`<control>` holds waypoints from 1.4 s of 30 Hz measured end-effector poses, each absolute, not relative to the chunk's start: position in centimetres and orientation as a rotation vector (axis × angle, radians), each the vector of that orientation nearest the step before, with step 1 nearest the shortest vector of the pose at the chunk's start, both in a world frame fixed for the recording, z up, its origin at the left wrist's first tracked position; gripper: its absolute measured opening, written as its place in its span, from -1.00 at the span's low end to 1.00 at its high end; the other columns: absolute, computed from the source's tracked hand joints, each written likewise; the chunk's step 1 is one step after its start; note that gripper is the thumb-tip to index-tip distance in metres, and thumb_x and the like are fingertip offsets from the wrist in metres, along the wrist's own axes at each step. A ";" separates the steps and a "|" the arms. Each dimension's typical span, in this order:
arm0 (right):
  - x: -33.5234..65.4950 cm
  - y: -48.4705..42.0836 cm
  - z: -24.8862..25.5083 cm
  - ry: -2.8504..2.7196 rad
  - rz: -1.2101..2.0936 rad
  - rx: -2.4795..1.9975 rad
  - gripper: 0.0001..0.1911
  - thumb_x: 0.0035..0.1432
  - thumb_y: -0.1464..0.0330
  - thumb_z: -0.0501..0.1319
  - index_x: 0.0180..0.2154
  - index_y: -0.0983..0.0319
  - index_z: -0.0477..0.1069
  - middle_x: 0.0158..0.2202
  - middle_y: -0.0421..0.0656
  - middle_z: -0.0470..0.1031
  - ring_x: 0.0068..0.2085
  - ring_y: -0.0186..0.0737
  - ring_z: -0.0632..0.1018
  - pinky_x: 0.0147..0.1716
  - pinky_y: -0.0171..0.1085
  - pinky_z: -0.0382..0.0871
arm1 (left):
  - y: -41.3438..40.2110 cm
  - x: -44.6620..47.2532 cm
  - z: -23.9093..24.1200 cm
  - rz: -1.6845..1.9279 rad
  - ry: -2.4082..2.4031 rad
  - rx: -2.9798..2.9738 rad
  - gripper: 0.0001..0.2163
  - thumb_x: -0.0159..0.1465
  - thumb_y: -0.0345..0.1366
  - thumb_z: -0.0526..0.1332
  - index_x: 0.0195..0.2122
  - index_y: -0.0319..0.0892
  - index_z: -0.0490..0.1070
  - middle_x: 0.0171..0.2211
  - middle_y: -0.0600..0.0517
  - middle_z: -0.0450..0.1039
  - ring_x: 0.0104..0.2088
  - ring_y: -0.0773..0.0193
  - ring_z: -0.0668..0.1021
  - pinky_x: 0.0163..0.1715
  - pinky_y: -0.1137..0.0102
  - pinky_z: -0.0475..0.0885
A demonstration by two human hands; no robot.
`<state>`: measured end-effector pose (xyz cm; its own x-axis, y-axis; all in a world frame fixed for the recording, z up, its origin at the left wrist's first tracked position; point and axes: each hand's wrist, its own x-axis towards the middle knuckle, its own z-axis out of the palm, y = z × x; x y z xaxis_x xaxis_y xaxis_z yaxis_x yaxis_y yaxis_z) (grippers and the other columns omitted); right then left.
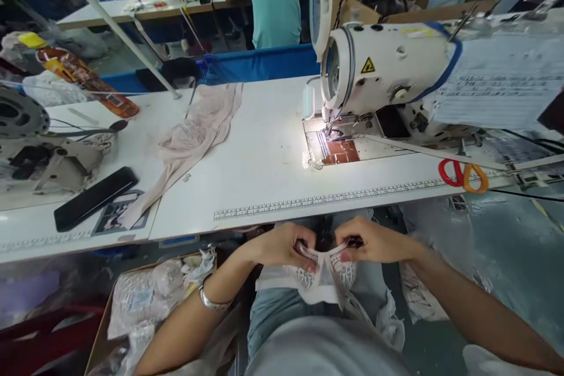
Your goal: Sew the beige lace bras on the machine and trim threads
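A pale pink lace bra is stretched between my two hands above my lap, in front of the table edge. My left hand pinches its upper edge on the left, thumb in front of the lace. On the other side, my right hand grips the matching edge with curled fingers. The bra's lower band hangs down over my legs. Beyond the table edge stands a white sewing machine with its needle area lit. Another pale pink lace garment lies on the table to the left.
Red-and-orange-handled scissors hang near the table's right front. A black phone and a bottle are at left. Below the table sits a box of wrapped pieces. A co-worker in a teal shirt is ahead.
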<state>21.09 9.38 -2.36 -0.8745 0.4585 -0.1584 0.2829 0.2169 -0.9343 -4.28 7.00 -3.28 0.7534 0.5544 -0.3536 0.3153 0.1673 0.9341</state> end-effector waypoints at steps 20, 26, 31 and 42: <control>20.6 7.9 -5.3 -1.266 1.912 -0.680 -0.34 0.01 -0.01 0.41 -0.67 0.18 0.04 -0.73 -0.37 -0.05 -0.64 -0.41 0.00 -0.59 -0.28 -0.18 | 5.1 -3.3 -4.8 0.767 0.571 0.701 -0.37 0.03 0.04 0.48 -0.63 -0.14 -0.01 -0.72 0.26 -0.03 -0.70 0.57 0.01 -0.66 0.51 -0.14; 21.2 8.2 -5.3 -1.329 1.920 -0.615 -0.37 0.07 0.02 0.40 -0.68 0.19 0.08 -0.74 -0.35 0.00 -0.65 -0.42 0.04 -0.60 -0.29 -0.15 | 5.2 -3.4 -4.6 0.777 0.549 0.671 -0.40 0.05 -0.02 0.49 -0.63 -0.14 0.01 -0.72 0.25 -0.01 -0.69 0.56 0.02 -0.67 0.52 -0.13; 22.2 9.2 -4.1 -1.711 1.896 -0.568 -0.42 0.15 -0.11 0.30 -0.57 0.20 0.23 -0.67 -0.37 0.08 -0.65 -0.45 0.07 -0.61 -0.32 -0.07 | 5.3 -3.0 -4.1 0.763 0.547 0.670 -0.42 0.05 -0.03 0.49 -0.61 -0.14 0.03 -0.71 0.25 -0.03 -0.68 0.54 0.03 -0.66 0.51 -0.11; 20.8 6.9 -0.8 -2.123 1.649 -0.464 -0.56 0.41 0.09 0.09 -0.45 0.22 0.28 -0.56 -0.31 0.14 -0.58 -0.42 0.16 -0.55 -0.33 0.03 | 5.9 -1.8 -1.4 1.307 1.046 1.575 -0.80 0.30 -0.21 0.32 -0.30 -0.17 0.32 -0.34 0.02 0.41 -0.29 0.26 0.47 -0.25 0.36 0.40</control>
<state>20.79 6.90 -0.83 -0.8604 0.4962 0.1159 0.0106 0.2448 -0.9695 -1.81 5.91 -1.41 0.1168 0.9439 0.3089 0.0946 -0.3202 0.9426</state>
